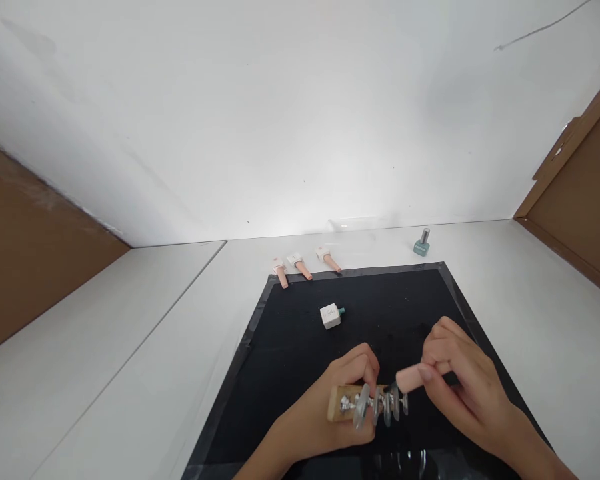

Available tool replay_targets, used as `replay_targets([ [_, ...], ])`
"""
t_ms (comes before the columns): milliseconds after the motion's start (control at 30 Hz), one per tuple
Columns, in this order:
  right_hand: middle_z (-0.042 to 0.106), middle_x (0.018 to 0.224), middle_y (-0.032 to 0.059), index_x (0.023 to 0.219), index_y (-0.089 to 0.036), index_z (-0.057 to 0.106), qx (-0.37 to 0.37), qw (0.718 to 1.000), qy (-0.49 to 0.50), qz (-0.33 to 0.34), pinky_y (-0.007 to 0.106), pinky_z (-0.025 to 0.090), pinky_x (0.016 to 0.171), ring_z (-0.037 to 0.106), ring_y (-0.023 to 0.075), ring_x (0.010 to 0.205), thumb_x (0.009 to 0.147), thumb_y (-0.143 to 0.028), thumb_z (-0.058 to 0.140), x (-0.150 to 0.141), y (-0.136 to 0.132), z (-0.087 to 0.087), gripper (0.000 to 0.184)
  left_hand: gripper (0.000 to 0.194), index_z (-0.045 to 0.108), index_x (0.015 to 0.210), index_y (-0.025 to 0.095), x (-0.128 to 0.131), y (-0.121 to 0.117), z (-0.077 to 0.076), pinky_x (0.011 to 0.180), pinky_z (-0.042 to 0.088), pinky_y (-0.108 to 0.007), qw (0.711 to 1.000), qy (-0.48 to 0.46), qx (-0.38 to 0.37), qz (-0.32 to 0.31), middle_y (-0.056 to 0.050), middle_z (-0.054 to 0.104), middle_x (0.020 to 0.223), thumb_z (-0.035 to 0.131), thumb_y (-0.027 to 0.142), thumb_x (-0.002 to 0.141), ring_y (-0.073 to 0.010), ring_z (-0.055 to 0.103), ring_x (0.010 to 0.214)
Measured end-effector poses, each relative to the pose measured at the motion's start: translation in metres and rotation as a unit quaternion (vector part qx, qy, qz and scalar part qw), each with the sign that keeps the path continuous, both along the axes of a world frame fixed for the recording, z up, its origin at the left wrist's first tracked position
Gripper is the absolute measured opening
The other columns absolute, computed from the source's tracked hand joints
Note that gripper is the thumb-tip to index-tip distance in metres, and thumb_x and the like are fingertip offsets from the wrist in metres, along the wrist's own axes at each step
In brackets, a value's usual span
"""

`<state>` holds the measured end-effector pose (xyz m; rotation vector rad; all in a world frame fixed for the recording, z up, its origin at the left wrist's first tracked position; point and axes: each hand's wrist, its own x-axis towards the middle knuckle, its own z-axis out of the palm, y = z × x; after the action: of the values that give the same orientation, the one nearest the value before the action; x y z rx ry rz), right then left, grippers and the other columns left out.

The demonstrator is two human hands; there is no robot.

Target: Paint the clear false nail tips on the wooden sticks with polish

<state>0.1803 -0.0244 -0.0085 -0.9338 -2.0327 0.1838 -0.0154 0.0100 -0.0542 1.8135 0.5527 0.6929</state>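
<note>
My left hand [325, 407] is closed around a small wooden block [336, 404]. A row of several clear false nail tips [362, 408] stands out from it on silvery metal holders. In my right hand [463, 380], fingers and thumb pinch a pink nail polish brush cap [409, 379]. The cap's dark brush end points left and sits at the upper edge of the nail tips; whether it touches one I cannot tell. Beyond my hands, a white squarish polish bottle [331, 316] with a green neck and no cap stands on the black mat [280, 360].
Three white polish bottles with pink caps [304, 269] lie along the mat's back left edge. A teal polish bottle with a silver cap [421, 247] stands at the back right. White wall [290, 120] rises behind, with brown cardboard panels [580, 193] at both sides.
</note>
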Motion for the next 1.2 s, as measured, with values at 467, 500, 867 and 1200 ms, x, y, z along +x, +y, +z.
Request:
replay_targets([
  [467,0.040,0.063,-0.0041,0.077,-0.024,0.036,-0.092,0.992,0.079,0.024,0.025,0.034,0.050,0.040,0.0132,0.054,0.095,-0.014,0.037,-0.009,-0.006,-0.005,0.021,0.017,0.042,0.065,0.018,-0.001,-0.002,0.005,0.058,0.034,-0.022,0.994,-0.087,-0.061,0.001,0.001,0.046,0.073,0.057,0.009,0.066,-0.0100,0.043,0.062],
  [500,0.039,0.063,-0.0042,0.077,-0.024,0.037,-0.091,0.992,0.087,0.007,0.025,0.033,0.050,0.040,0.0132,0.054,0.095,-0.013,0.037,-0.009,-0.006,-0.005,0.021,0.018,0.042,0.064,0.018,-0.001,-0.001,0.005,0.057,0.034,-0.022,0.994,-0.088,-0.068,0.003,0.001,0.046,0.073,0.058,0.009,0.066,-0.0097,0.042,0.062],
  [867,0.039,0.065,-0.0029,0.080,-0.023,0.037,-0.067,0.991,0.117,0.011,0.026,0.032,0.048,0.039,0.0137,0.056,0.100,-0.020,0.033,-0.010,-0.006,-0.003,0.020,0.035,0.042,0.064,0.017,-0.003,-0.004,0.001,0.041,0.041,-0.016,0.969,-0.122,-0.215,-0.008,0.001,0.045,0.078,0.070,0.035,0.075,-0.0028,0.045,0.047],
  [1200,0.037,0.066,-0.0034,0.080,-0.023,0.037,-0.068,0.990,0.123,0.016,0.025,0.032,0.049,0.039,0.0131,0.056,0.099,-0.019,0.033,-0.011,-0.007,-0.008,0.020,0.038,0.041,0.065,0.015,-0.001,-0.003,-0.002,0.041,0.043,-0.014,0.960,-0.132,-0.247,-0.023,0.002,0.044,0.080,0.071,0.036,0.076,-0.0008,0.046,0.047],
])
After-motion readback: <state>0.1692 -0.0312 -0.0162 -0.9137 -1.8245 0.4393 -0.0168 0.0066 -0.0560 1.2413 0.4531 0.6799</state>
